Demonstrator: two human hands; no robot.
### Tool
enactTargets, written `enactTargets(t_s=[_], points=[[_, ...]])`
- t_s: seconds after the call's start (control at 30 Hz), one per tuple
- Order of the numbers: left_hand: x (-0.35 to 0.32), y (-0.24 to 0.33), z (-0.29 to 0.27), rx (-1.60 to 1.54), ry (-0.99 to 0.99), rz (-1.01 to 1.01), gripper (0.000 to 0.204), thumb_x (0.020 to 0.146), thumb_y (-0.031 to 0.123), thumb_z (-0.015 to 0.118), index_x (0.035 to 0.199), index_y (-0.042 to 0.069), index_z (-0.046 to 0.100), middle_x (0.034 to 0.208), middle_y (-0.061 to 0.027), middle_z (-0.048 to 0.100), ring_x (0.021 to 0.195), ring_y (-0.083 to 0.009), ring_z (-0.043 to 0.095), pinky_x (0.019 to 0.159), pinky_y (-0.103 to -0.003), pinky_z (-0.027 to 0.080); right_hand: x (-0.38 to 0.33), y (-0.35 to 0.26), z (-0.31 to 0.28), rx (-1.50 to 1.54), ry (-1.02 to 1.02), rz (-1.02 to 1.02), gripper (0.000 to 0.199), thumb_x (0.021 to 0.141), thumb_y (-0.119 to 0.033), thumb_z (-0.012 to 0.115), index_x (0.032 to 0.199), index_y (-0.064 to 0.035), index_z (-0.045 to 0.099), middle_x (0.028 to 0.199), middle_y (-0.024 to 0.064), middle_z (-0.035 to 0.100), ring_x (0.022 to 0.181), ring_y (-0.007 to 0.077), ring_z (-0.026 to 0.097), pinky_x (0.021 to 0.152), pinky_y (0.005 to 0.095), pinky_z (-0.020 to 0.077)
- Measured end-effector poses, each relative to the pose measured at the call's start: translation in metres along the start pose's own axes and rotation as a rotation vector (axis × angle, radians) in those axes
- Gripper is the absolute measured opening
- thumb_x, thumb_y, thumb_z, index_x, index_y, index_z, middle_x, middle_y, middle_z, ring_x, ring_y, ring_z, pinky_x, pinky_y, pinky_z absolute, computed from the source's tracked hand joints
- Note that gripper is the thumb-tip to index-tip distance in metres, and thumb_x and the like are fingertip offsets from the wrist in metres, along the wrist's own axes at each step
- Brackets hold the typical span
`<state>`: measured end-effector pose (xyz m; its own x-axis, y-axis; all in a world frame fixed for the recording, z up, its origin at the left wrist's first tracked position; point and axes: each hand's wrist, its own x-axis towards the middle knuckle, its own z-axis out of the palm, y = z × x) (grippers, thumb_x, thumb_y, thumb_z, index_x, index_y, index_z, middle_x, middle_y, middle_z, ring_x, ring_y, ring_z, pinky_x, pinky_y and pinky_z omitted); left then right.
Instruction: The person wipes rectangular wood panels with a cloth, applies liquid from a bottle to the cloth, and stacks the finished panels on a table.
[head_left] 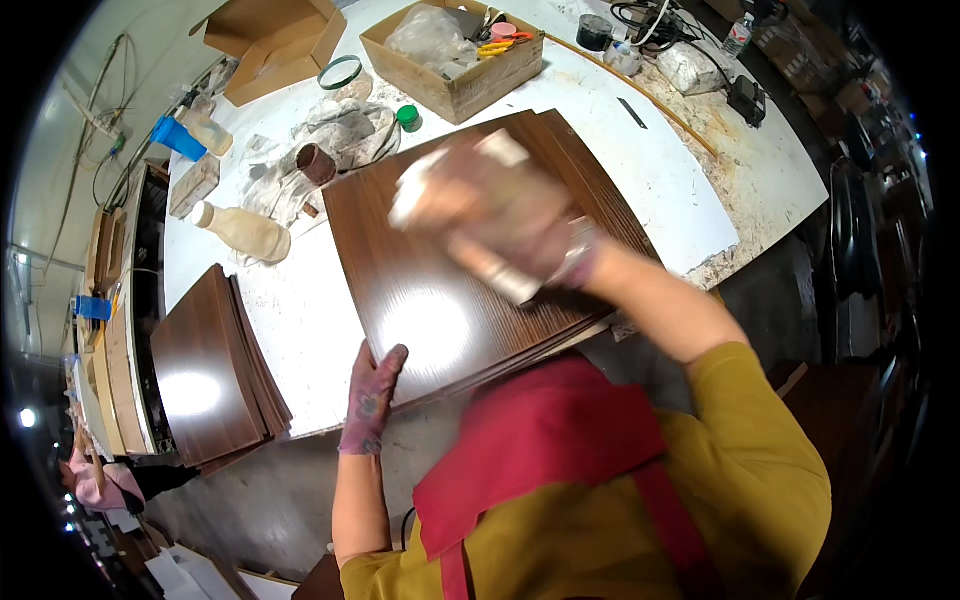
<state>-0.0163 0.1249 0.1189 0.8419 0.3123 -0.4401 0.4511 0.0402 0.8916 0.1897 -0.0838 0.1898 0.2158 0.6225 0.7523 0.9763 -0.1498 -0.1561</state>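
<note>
A stack of dark brown wood-grain panels (pixel 440 300) lies on the white table (pixel 300 330) in front of me. My left hand (pixel 372 392), in a stained glove, rests flat on the near edge of the top panel. My right hand (pixel 500 215) is motion-blurred over the middle of the panel and is closed on a pale rag; a light cylindrical thing shows under it, too blurred to identify.
A second pile of brown panels (pixel 215 370) sits at the left table edge. Behind are a plastic bottle (pixel 245 232), crumpled rags (pixel 320 150), a cardboard box (pixel 455 55) of tools, another box (pixel 275 40), tape and cables. A person in pink (pixel 100 485) is at far left.
</note>
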Motion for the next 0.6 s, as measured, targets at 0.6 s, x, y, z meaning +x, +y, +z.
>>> enactTargets(t_s=[0.6], points=[[0.038,-0.050,-0.007,-0.150,-0.304,-0.115,0.044,0.094,0.023,0.060,0.131,0.000,0.049,0.110,-0.0065,0.063,0.085,-0.0110,0.057,0.066,-0.025,0.047,-0.005,0.092,0.226,0.660,-0.966,0.417,0.025,0.086,-0.027,0.063,0.108,-0.0151,0.065,0.106,0.0067,0.065,0.101,0.0238,0.062,0.093,0.0382,0.0468]])
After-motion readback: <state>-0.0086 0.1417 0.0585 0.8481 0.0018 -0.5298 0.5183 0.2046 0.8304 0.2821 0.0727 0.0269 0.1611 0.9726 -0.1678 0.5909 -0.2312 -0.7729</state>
